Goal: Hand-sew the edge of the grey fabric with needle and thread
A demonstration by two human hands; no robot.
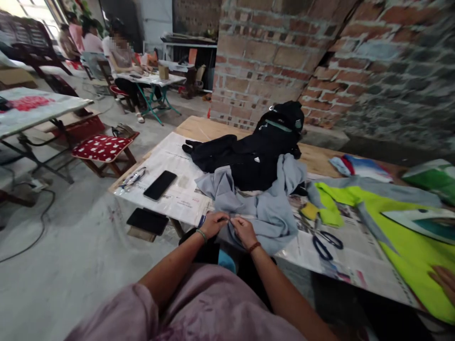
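At the table's near edge, my left hand (214, 225) and my right hand (245, 233) are close together, each with fingers pinched at the edge of a grey garment (273, 215). Anything smaller between the fingertips is too fine to see. The grey cloth lies crumpled and spreads around the front of a black backpack or garment (245, 156) with a small white logo. Right of the cloth lie scissors (327, 246) with dark blue handles. A black phone (160, 185) lies on the paper to the left of my hands.
Newspaper (177, 158) covers much of the table. Eyeglasses (133, 177) lie at its left corner. On the right, another person's hand (444, 283) is by a yellow-green garment (398, 246) with an iron (423, 222) on it. A stool (101, 148) stands left; a brick wall (263, 61) rises behind.
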